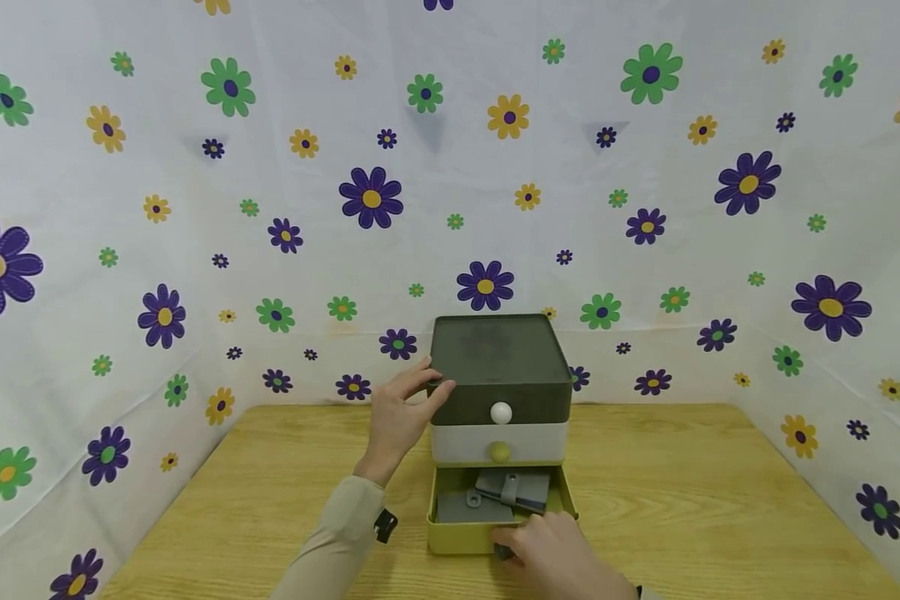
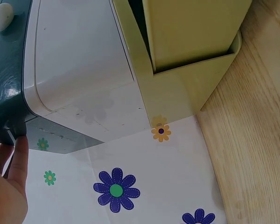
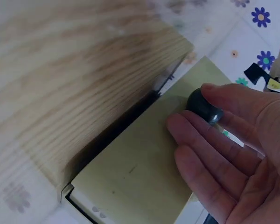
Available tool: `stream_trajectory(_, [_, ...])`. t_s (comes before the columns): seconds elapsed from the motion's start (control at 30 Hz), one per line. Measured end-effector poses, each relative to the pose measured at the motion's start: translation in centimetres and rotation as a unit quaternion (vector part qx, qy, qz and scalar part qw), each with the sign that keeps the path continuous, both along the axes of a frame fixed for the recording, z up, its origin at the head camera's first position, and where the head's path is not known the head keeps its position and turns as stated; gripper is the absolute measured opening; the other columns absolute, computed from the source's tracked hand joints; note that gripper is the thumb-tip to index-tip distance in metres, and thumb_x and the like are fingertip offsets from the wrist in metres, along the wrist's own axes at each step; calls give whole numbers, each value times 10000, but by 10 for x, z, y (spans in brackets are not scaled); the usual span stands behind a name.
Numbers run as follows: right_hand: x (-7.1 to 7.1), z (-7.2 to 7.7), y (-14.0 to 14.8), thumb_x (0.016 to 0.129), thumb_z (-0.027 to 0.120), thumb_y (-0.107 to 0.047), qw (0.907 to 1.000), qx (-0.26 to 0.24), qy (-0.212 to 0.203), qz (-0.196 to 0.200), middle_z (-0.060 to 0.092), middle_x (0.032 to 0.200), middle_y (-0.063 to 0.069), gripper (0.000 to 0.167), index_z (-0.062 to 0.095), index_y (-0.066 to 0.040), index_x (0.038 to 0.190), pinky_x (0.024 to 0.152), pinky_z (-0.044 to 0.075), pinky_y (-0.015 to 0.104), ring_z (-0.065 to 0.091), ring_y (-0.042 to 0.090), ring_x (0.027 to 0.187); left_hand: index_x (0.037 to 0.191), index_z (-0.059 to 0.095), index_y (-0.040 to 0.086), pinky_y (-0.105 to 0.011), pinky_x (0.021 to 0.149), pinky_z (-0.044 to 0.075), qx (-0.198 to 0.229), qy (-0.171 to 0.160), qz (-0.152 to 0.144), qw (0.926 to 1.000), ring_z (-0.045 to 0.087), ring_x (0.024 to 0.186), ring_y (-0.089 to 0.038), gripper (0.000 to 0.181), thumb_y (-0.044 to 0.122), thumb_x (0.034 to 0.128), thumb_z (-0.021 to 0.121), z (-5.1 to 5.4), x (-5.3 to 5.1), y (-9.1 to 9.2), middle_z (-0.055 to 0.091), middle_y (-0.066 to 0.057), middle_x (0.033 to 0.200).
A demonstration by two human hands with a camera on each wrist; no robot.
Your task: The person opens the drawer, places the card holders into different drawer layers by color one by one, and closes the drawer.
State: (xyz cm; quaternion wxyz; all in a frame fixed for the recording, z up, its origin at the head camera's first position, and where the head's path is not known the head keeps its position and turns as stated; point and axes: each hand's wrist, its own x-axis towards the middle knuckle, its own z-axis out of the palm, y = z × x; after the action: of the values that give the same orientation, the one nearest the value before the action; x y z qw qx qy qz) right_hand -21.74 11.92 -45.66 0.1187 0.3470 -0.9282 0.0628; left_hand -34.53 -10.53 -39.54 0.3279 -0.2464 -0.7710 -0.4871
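A small three-tier drawer box (image 1: 498,354) has a dark green top tier, a white middle and a yellow-green bottom. Its bottom drawer (image 1: 457,540) is pulled out. Inside lie a flat grey item (image 1: 457,508) and a grey folded item with a strap (image 1: 528,485), kinds unclear. Thumb and fingers of my right hand (image 1: 558,554) pinch the drawer's dark round knob (image 3: 203,108). With fairly straight fingers, my left hand (image 1: 397,417) touches the dark top tier at its front left corner; the left wrist view shows only the thumb and a finger there.
The box stands on a wood-grain table (image 1: 645,492). A white flowered cloth (image 1: 450,150) hangs behind and on both sides. The upper tiers carry a white knob (image 1: 501,413) and a yellow-green knob (image 1: 499,452), both drawers closed.
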Motion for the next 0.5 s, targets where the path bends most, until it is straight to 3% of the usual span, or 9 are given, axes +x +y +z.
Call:
stream_trajectory(0.27, [-10,-4,-3,815,732,-130,9959,188,832,-294,288,468,-106,219,723,-273,980,411,78,198,144,29,449,1016,764,112,-405,912,542,-38,-11,-7,10000,645,1168,-269,241,299,863,760,2,1,0,645,-99,1300])
stream_trajectory(0.5, [-16,-9,-8,761,779,-161,9871,124,1528,-467,551,576,-79,157,681,-255,839,363,231,229,410,43,443,1007,768,120,-408,916,540,24,-87,-7,10000,648,1164,-261,240,306,854,768,2,2,0,650,-91,1292])
